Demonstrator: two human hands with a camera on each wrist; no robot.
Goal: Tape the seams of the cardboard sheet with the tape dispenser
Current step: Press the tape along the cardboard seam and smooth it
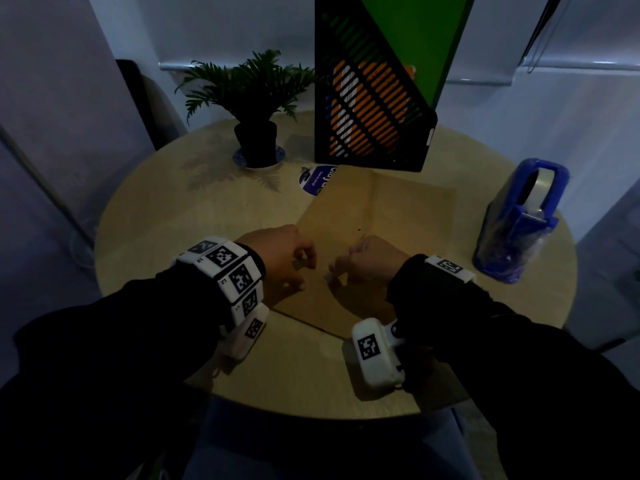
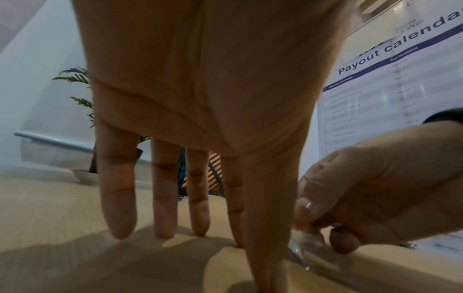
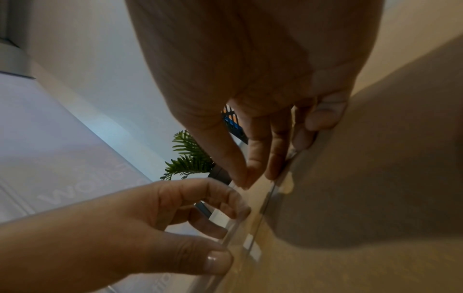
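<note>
One cardboard sheet (image 1: 377, 216) lies mid-tabletop (image 1: 194, 216). The left hand (image 1: 277, 258) and the right hand (image 1: 367, 261) each pinch one clear tape strip (image 3: 240, 234) over it. One blue tape dispenser (image 1: 519, 220) stands near the right edge.

File rack (image 1: 372, 109) crowding cardboard's (image 1: 377, 216) far edge

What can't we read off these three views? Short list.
- Head: the tape strip does not show; left hand and right hand cover it, and the frame is dark.
- Left wrist: whether the left fingers touch the cardboard sheet; the contact is blurred.
- Tape dispenser: its cutter is too dark to see.
- Right wrist: where the strip ends, blurred.
</note>
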